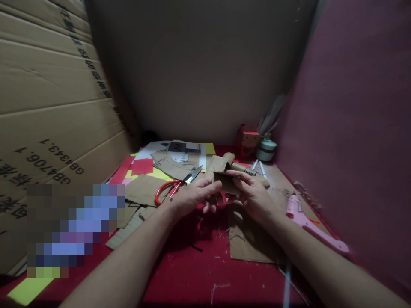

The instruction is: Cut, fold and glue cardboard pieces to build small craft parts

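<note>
Between my two hands is a small folded piece of brown cardboard (225,183), held above the red tabletop. My left hand (205,190) grips its left edge, thumb on the near face and the other fingers behind and below. On its right edge my right hand (252,190) pinches it, with the index finger along the top. Just behind it stands another bent cardboard piece (221,162). Red-handled scissors (173,188) lie left of my left hand, blades pointing away to the right. Under my right forearm rests a flat cardboard sheet (253,239).
A pink glue gun (316,231) lies at the right. Cardboard scraps (147,188) and coloured paper (143,167) spread over the left and back. A mint-green round container (266,149) and a red box (248,139) stand at the back. A large carton (58,107) walls the left side.
</note>
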`<move>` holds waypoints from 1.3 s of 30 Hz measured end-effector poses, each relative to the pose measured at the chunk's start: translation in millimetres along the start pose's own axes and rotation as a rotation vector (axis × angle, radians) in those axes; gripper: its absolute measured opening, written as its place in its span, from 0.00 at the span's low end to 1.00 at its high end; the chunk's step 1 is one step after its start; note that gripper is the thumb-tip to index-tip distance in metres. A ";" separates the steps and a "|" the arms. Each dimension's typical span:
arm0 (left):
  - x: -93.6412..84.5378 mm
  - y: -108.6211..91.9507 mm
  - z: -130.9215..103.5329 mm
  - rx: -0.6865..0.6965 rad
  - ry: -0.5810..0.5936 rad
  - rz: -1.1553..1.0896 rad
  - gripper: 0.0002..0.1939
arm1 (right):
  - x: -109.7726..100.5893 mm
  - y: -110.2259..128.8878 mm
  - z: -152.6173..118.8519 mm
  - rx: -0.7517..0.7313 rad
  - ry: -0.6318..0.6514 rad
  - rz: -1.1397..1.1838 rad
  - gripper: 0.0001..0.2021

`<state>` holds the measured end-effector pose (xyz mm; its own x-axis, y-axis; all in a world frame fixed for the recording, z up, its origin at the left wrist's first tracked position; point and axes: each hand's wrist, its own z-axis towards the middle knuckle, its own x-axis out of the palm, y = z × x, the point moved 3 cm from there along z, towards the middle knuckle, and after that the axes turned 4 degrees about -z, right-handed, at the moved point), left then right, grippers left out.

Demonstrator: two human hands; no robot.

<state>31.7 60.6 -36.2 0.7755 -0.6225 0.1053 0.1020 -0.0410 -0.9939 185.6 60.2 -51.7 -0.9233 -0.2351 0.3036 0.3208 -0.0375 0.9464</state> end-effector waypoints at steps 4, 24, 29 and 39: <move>-1.5 0.3 2.2 0.029 -0.078 0.032 0.13 | 0.9 -0.7 0.7 -0.010 -0.026 -0.001 0.14; 0.6 -2.5 1.4 0.302 -0.254 0.223 0.09 | -6.0 -3.0 6.4 0.047 -0.157 0.139 0.11; -2.4 -10.6 -1.3 0.339 -0.196 0.419 0.07 | -2.2 0.7 4.3 0.103 -0.203 0.122 0.11; 0.6 -12.2 -3.3 0.343 -0.159 0.403 0.05 | 0.4 0.5 4.9 0.106 -0.105 0.150 0.07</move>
<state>28.9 58.1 -24.2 0.8770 -0.4096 -0.2511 -0.0456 0.4493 -0.8922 184.4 64.8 -50.6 -0.8854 -0.1276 0.4470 0.4378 0.0944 0.8941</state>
